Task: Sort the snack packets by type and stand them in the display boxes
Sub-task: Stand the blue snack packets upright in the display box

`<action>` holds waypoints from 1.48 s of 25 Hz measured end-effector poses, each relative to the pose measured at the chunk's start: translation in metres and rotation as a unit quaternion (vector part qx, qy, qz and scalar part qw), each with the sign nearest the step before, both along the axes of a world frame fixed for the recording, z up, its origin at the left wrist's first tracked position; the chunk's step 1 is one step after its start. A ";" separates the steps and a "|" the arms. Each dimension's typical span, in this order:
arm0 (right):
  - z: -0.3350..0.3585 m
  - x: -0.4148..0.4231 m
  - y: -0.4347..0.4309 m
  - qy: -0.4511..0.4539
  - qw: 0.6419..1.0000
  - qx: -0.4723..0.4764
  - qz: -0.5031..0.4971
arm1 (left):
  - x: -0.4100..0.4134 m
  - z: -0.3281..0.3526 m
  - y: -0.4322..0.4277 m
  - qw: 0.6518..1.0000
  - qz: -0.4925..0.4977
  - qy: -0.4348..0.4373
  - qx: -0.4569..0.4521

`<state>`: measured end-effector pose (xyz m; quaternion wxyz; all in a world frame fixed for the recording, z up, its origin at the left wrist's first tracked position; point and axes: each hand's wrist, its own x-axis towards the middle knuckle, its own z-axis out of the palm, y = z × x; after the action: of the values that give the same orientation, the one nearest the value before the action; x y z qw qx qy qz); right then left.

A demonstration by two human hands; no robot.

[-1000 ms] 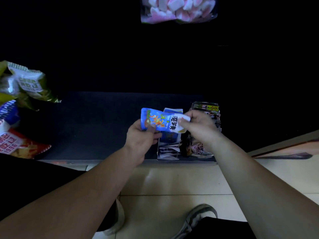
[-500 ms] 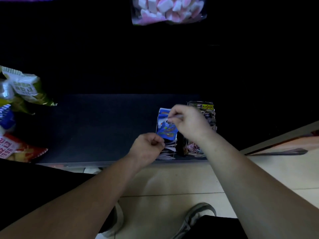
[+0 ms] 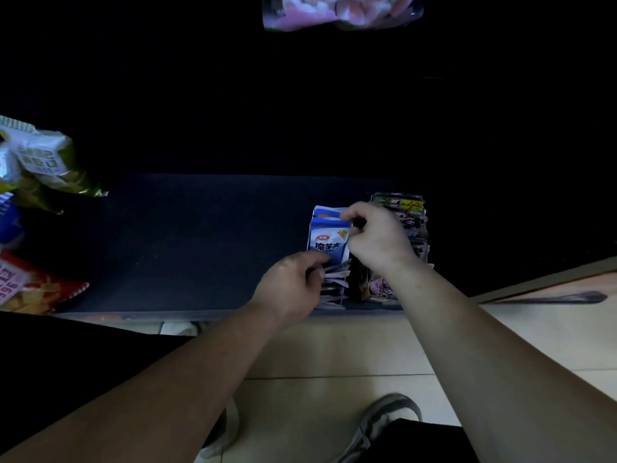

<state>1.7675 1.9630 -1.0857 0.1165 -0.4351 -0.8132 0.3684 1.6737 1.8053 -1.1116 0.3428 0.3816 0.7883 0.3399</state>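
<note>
Nearest me is a grey shoe on the pale tiled floor, smooth and faintly glossy; just past the shelf's front lip the left hand has its fingers curled in against the fanned tops of the standing packets in the blue-and-white display box, though I cannot tell whether it pinches them or only holds them forward; a little further in, the right hand pinches the upper right corner of the blue packet between thumb and forefinger, the packet upright at the back of that row and partly down in the box. I'd judge the packet very light, a thin slick film pouch with flat crimped edges, floppy enough to buckle if pushed from the top; the stiff sealed seam is the place to hold, and a sideways nudge should seat it better than a shove; the card box looks flimsy and likely to slide unless steadied. Just beside it on the right stands the dark display box, packed with dark glossy packets; both sit on the shelf, matt and dark. Well apart at the left lie a red crisp bag and a puffy green bag, crinkled foil; furthest off is a clear bag of pink and white marshmallows.
</note>
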 end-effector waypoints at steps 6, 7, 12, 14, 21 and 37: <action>-0.011 0.002 -0.005 -0.056 0.995 0.074 0.037 | -0.004 -0.001 -0.003 1.000 0.002 -0.002 -0.007; -0.012 0.002 -0.006 -0.060 0.994 0.080 0.039 | -0.004 -0.001 -0.004 1.000 0.005 -0.004 -0.004; -0.013 0.002 -0.008 -0.053 0.993 0.100 0.034 | -0.004 -0.002 -0.004 0.999 0.018 -0.025 0.008; -0.013 0.002 -0.007 -0.060 0.994 0.083 0.039 | -0.004 -0.004 -0.003 0.999 0.032 -0.040 0.010; -0.019 0.005 -0.008 -0.061 0.992 0.096 0.053 | -0.006 -0.001 0.001 0.990 0.085 -0.114 0.002; -0.021 0.009 -0.006 -0.011 0.999 0.024 0.027 | -0.003 0.002 0.001 0.992 0.068 -0.102 0.037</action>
<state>1.7766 1.9567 -1.1065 0.1074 -0.4139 -0.8348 0.3467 1.6712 1.8065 -1.1100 0.3832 0.3026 0.7601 0.4288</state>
